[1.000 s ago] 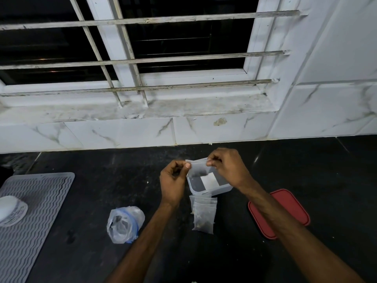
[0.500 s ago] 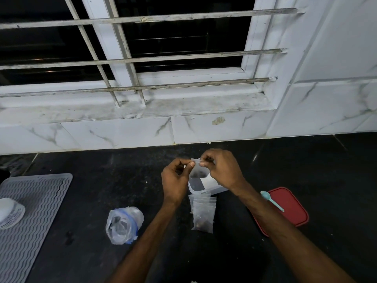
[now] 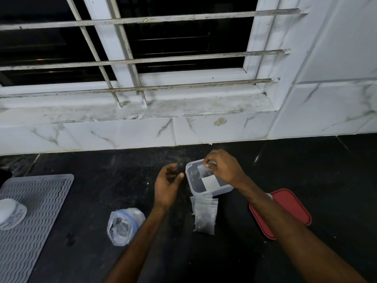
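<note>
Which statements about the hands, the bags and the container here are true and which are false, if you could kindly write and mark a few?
1. The right hand pinches a small clear bag over the clear container. True.
2. The left hand grips the container. False: it is beside the container, loosely open and holding nothing.
3. The red lid sits on the container. False: it lies on the counter to the right, partly behind the right forearm.
4. More small bags lie on the counter, on the container's near side. True.
5. The crumpled plastic bag lies on the grey mat. False: it lies on the counter, right of the mat.
</note>
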A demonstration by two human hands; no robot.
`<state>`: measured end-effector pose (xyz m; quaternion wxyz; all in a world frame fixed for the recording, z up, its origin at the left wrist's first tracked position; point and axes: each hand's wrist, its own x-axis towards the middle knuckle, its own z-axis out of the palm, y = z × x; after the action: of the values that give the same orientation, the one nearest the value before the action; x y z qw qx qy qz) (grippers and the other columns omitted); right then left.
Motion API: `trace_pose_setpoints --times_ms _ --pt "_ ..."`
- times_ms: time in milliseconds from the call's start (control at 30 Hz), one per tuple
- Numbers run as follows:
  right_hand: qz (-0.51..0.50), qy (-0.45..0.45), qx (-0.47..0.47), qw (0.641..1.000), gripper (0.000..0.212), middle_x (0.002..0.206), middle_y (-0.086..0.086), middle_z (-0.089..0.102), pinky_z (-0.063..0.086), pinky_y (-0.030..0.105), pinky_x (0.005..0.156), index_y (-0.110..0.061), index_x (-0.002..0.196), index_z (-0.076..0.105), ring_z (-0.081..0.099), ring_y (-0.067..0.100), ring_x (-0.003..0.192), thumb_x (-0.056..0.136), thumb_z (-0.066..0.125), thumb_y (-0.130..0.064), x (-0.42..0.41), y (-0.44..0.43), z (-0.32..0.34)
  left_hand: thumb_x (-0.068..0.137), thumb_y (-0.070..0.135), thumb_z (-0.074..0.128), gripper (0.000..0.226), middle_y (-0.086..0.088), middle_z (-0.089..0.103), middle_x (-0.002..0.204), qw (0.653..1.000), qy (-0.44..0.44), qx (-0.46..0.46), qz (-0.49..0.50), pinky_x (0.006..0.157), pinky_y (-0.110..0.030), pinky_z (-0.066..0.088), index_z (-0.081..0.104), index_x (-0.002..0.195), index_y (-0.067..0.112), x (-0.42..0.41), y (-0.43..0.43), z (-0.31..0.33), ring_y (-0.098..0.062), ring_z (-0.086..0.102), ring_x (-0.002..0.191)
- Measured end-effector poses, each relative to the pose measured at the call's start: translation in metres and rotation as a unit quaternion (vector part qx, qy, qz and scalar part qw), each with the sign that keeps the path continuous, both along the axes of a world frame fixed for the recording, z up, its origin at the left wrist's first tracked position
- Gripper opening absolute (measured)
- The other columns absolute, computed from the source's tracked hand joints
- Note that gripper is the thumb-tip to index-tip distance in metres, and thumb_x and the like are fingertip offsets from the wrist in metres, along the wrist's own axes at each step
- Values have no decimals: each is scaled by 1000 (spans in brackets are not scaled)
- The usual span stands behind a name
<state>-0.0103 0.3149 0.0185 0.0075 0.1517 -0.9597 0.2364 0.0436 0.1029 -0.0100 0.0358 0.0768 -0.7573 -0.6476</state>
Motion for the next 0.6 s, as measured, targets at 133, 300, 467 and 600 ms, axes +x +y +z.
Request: trace_pose_setpoints --times_ms 133,300,467,600 --pt "-2 77 90 993 11 100 1 61 53 33 72 -16 90 73 54 20 96 81 69 -12 -2 -14 -17 89 9 67 26 -2 66 115 1000 -2 -14 18 90 -24 53 62 114 14 4 -19 -11 -13 64 104" --pt "60 -53 199 977 17 98 -2 69 57 37 74 -21 89 74 65 21 93 80 61 -15 9 -25 -51 90 9 65 16 -6 69 108 998 -10 -21 54 94 -38 54 66 106 12 8 -37 -22 -18 66 101" --pt "102 -171 192 961 30 90 -4 73 55 39 77 -21 89 72 67 20 83 84 51 -43 0 -21 -50 90 6 64 12 -5 70 103 999 -10 -36 23 91 -30 53 68 98 14 12 -37 -26 -15 67 98" --pt "6 -56 43 997 29 81 -2 72 50 34 68 -19 85 72 65 18 74 96 53 -37 18 -22 -18 88 6 67 21 5 71 95 996 -27 -69 -58 87 -27 52 66 89 26 15 -23 -27 -7 67 90"
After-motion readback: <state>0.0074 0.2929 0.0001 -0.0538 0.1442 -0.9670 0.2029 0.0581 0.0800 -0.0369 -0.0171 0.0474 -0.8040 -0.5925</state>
